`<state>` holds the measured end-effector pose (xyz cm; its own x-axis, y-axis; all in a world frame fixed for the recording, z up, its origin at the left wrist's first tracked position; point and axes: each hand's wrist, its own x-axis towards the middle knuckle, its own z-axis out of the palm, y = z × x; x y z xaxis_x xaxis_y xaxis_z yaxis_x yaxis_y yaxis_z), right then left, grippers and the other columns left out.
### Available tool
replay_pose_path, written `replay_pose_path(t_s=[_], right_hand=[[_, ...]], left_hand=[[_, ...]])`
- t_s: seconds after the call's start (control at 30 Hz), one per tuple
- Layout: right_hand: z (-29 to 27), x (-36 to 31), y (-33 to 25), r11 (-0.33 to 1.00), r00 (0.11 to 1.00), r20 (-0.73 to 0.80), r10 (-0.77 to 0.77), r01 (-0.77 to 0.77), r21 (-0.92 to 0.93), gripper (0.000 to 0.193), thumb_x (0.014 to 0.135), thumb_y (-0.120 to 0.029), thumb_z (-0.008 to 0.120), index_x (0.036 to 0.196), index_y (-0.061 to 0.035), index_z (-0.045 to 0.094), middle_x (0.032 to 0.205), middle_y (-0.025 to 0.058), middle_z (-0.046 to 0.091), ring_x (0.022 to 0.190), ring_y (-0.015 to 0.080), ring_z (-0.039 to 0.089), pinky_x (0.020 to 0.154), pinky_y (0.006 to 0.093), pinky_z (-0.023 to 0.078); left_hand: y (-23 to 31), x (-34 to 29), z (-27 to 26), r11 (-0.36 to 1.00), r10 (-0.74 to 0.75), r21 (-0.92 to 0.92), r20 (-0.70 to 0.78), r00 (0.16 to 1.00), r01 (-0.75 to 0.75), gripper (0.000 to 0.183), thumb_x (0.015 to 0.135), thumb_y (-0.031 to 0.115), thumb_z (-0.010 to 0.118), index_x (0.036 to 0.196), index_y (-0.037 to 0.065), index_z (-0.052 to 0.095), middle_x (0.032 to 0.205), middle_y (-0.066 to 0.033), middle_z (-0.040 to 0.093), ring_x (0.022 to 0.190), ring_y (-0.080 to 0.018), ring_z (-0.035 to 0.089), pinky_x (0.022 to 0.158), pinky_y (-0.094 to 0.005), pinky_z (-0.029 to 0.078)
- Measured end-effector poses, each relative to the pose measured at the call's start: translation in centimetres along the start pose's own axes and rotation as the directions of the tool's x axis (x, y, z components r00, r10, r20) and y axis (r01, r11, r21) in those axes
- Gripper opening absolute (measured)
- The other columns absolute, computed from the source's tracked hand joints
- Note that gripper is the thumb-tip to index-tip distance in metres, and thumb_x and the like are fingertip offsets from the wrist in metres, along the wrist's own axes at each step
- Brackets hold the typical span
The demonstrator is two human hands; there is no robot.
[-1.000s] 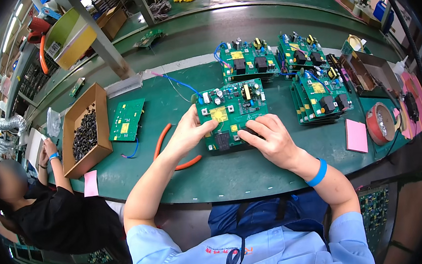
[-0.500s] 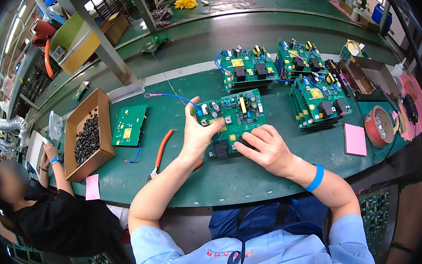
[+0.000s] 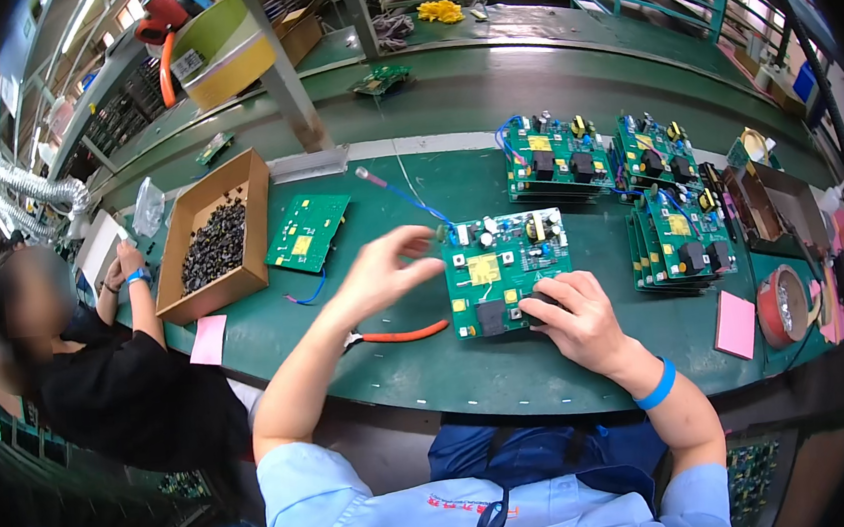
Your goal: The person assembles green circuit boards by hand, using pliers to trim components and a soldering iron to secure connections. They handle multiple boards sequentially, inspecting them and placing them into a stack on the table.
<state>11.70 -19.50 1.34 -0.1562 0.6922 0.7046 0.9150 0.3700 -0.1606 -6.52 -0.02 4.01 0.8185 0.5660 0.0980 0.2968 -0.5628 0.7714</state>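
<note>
A green circuit board (image 3: pixel 518 267) with yellow patches, small parts and a blue wire lies on the bench in front of me. My left hand (image 3: pixel 390 271) is just off the board's left edge, fingers apart, holding nothing. At the near right corner, my right hand (image 3: pixel 588 327) grips the board by a black block-shaped part that its fingers partly cover. Another black block (image 3: pixel 491 318) sits on the near edge. Beneath my left wrist lie orange-handled pliers (image 3: pixel 403 335), their jaws partly hidden by the forearm.
Stacked circuit boards (image 3: pixel 681 241) stand on the right, near a red round container (image 3: pixel 781 306) and pink pad (image 3: pixel 735 323). Left are a single board (image 3: pixel 309 233) and a cardboard box (image 3: pixel 256 228) of small black parts. A co-worker (image 3: pixel 99 362) sits at far left.
My left hand has let go of the board's left side and drawn away, its fingers opening. My right hand stays at the near right corner. The whole view has shifted.
</note>
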Motion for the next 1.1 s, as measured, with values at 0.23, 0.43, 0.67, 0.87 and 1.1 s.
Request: replay_pose_path(t_s=[0.23,0.43,0.67,0.87,1.1], right_hand=[[-0.9,-0.1,0.1,0.995,0.983,0.167,0.077,-0.087,0.056,0.04,0.053,-0.007,0.068,0.091,-0.0098,0.056,0.087,0.0052,0.052,0.082,0.0219,0.05,0.07,0.0334,0.039],[-1.9,-1.2,1.3,0.971,0.937,0.258,0.237,-0.221,-0.087,0.039,0.054,-0.005,0.067,0.09,-0.0091,0.055,0.086,0.0063,0.052,0.081,0.0229,0.05,0.069,0.0336,0.04],[-3.1,-2.7,3.2,0.902,0.839,0.332,0.432,-0.403,-0.155,0.04,0.057,-0.006,0.067,0.095,-0.0077,0.053,0.089,0.0063,0.051,0.084,0.0253,0.049,0.071,0.0357,0.04],[-2.8,-3.2,3.8,0.897,0.834,0.341,0.434,-0.433,-0.086,0.04,0.06,-0.009,0.067,0.097,-0.0081,0.053,0.087,0.0062,0.052,0.085,0.0249,0.05,0.074,0.0359,0.04],[-1.8,-3.0,4.1,0.907,0.887,0.192,0.42,-0.4,-0.134,0.038,0.06,-0.007,0.065,0.096,-0.006,0.053,0.086,0.0084,0.054,0.083,0.026,0.051,0.07,0.0351,0.041]], left_hand=[[-8.9,-1.9,-5.5,0.521,-0.025,0.755,-0.453,0.891,0.398,0.059,0.063,0.039,0.066,0.105,0.002,0.048,0.104,-0.0157,0.05,0.096,-0.0307,0.049,0.08,-0.0378,0.04],[-12.5,0.0,-9.2,0.678,-0.048,0.569,-0.597,0.801,0.466,0.046,0.074,0.036,0.056,0.104,0.002,0.05,0.101,-0.0174,0.053,0.096,-0.0305,0.05,0.081,-0.038,0.04],[-15.2,2.0,-13.3,0.704,-0.381,0.374,-0.52,0.764,0.605,0.052,0.065,0.03,0.065,0.1,-0.006,0.053,0.092,-0.0191,0.059,0.083,-0.0245,0.059,0.073,-0.0321,0.045],[-13.2,1.5,-14.1,0.851,-0.505,-0.253,-0.151,0.85,0.461,0.033,0.073,0.015,0.061,0.098,-0.005,0.055,0.083,-0.0067,0.06,0.071,-0.0122,0.056,0.066,-0.0234,0.044],[-10.9,2.6,-10.8,0.837,-0.443,-0.354,0.011,0.896,0.418,0.045,0.075,0.019,0.061,0.111,-0.003,0.045,0.095,-0.0071,0.056,0.082,-0.0105,0.053,0.073,-0.0237,0.043]])
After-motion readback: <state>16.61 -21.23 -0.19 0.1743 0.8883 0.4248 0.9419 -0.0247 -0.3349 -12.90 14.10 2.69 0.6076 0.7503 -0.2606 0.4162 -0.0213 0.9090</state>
